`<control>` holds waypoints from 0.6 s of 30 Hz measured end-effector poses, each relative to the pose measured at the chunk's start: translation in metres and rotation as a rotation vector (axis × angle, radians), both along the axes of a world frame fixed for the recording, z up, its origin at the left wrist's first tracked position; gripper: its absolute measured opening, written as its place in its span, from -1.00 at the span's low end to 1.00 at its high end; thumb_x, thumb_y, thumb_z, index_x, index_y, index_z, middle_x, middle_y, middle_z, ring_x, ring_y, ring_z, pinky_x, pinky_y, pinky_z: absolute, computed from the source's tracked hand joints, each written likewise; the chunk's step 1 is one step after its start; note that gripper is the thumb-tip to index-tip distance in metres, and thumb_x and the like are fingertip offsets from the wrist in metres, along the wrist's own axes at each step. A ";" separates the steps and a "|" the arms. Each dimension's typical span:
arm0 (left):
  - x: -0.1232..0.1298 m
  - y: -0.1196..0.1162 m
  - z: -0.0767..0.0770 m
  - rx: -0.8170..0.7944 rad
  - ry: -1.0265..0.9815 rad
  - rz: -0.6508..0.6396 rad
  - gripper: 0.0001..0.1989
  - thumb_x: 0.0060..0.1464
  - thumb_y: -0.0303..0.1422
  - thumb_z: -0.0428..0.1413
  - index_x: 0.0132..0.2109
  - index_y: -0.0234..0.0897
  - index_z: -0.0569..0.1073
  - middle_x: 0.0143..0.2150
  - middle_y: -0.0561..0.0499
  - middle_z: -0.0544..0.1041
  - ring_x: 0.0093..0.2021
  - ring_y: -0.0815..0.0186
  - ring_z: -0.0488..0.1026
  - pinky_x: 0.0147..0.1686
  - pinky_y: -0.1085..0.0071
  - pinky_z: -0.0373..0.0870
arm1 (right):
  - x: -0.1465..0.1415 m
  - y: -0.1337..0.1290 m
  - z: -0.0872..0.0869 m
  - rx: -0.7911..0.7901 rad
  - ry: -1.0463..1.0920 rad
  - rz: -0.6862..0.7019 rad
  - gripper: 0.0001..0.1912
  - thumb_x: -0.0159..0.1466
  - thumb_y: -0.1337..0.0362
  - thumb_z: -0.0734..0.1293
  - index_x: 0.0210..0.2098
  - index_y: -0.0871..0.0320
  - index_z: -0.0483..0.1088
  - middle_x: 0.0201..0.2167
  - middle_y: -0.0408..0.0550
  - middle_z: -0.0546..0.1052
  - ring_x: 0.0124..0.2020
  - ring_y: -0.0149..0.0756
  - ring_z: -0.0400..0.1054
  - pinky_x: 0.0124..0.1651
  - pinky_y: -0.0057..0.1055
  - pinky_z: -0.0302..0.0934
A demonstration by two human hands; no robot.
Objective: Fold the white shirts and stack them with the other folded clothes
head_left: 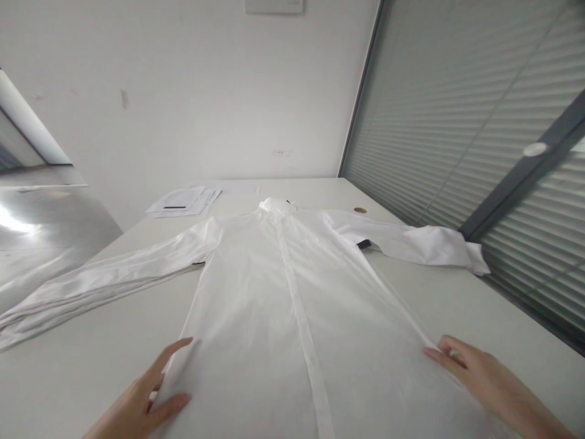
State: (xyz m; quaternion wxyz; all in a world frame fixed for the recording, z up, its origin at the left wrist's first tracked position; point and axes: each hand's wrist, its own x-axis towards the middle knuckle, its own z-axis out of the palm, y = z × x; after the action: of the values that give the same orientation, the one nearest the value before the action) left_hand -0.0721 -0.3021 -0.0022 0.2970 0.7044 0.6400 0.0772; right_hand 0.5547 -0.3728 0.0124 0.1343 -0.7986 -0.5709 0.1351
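A white button-up shirt (pixel 256 305) lies spread front up on the table, collar at the far end. Its placket runs down the middle, and both sleeves reach out to the sides. My left hand (pixel 141 390) rests at the shirt's left side edge, thumb and index finger wide apart on the cloth; its other fingers are partly hidden. On the opposite side, my right hand (pixel 479 372) pinches the right side edge between thumb and fingers. The shirt's lower hem is out of view.
Loose papers (pixel 185 201) lie at the back left of the white table (pixel 461 305). A small brown round object (pixel 360 210) sits beyond the right shoulder. Dark pieces show by both armpits. A wall (pixel 205 91) stands behind, and blinds (pixel 439 122) line the right side.
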 end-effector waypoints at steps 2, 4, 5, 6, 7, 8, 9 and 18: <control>-0.002 -0.002 0.002 -0.009 0.066 -0.020 -0.24 -0.05 0.15 0.05 0.32 0.22 0.22 -0.31 -0.02 0.59 -0.31 0.06 0.56 -0.29 0.22 0.50 | -0.001 -0.002 -0.002 -0.027 -0.030 0.007 -0.54 0.18 -0.21 0.18 -0.57 0.01 0.20 -0.69 -0.12 0.41 -0.60 -0.17 0.36 -0.47 -0.32 0.16; -0.001 0.003 0.014 0.037 0.166 -0.033 -0.30 -0.04 0.17 0.05 0.26 0.20 0.32 -0.34 0.00 0.56 -0.42 0.11 0.52 -0.33 0.23 0.48 | -0.003 0.002 0.006 -0.043 -0.075 -0.009 -0.54 0.17 -0.23 0.21 -0.53 0.01 0.24 -0.64 -0.11 0.45 -0.57 -0.15 0.39 -0.48 -0.31 0.15; 0.001 0.010 0.023 0.100 0.206 -0.036 -0.33 -0.03 0.18 0.05 0.23 0.19 0.37 -0.30 -0.01 0.56 -0.42 0.12 0.51 -0.33 0.24 0.47 | -0.006 0.007 0.014 -0.028 -0.102 -0.021 -0.55 0.17 -0.24 0.22 -0.49 0.00 0.28 -0.60 -0.10 0.47 -0.54 -0.13 0.40 -0.47 -0.31 0.16; 0.004 0.021 0.034 0.187 0.236 -0.037 -0.37 -0.02 0.18 0.03 0.19 0.19 0.41 -0.22 -0.03 0.57 -0.38 0.12 0.52 -0.33 0.25 0.46 | -0.009 0.015 0.023 0.008 -0.128 -0.027 -0.57 0.17 -0.23 0.24 -0.43 0.00 0.33 -0.55 -0.08 0.51 -0.51 -0.12 0.42 -0.46 -0.30 0.18; 0.009 0.036 0.046 0.288 0.249 -0.045 -0.40 0.01 0.18 0.02 0.16 0.18 0.43 -0.12 -0.05 0.56 -0.29 0.10 0.54 -0.29 0.26 0.46 | -0.013 0.026 0.033 0.068 -0.149 -0.024 -0.59 0.19 -0.21 0.24 -0.36 0.00 0.36 -0.49 -0.05 0.54 -0.47 -0.11 0.45 -0.43 -0.29 0.20; 0.016 0.055 0.057 0.393 0.246 -0.056 -0.42 0.03 0.18 0.00 0.14 0.15 0.45 -0.01 -0.07 0.54 -0.17 0.07 0.54 -0.24 0.26 0.46 | -0.018 0.040 0.044 0.149 -0.166 0.000 -0.61 0.21 -0.17 0.24 -0.29 0.01 0.39 -0.42 -0.03 0.56 -0.40 -0.10 0.47 -0.38 -0.27 0.24; 0.024 0.078 0.067 0.477 0.247 -0.072 -0.44 0.07 0.17 -0.03 0.13 0.12 0.45 0.09 -0.07 0.50 -0.08 0.05 0.52 -0.17 0.25 0.46 | -0.023 0.057 0.054 0.235 -0.189 0.038 -0.62 0.23 -0.13 0.23 -0.25 0.03 0.40 -0.35 0.00 0.58 -0.35 -0.09 0.48 -0.35 -0.25 0.25; 0.116 0.284 0.063 0.601 0.358 -0.035 -0.46 0.27 -0.10 -0.08 0.27 -0.26 0.35 0.37 -0.20 0.23 0.36 0.01 0.15 0.32 0.05 0.04 | -0.054 0.259 0.079 0.366 -0.308 0.291 -0.54 0.40 0.09 0.10 0.10 0.18 0.41 0.12 0.13 0.47 0.13 -0.01 0.35 0.18 -0.15 0.19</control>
State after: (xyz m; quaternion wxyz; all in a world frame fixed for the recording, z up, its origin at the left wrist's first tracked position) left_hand 0.0439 -0.0185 0.0611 -0.0394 0.7737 0.6184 0.1321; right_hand 0.5006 -0.1143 0.0915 0.1672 -0.6819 -0.7081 -0.0753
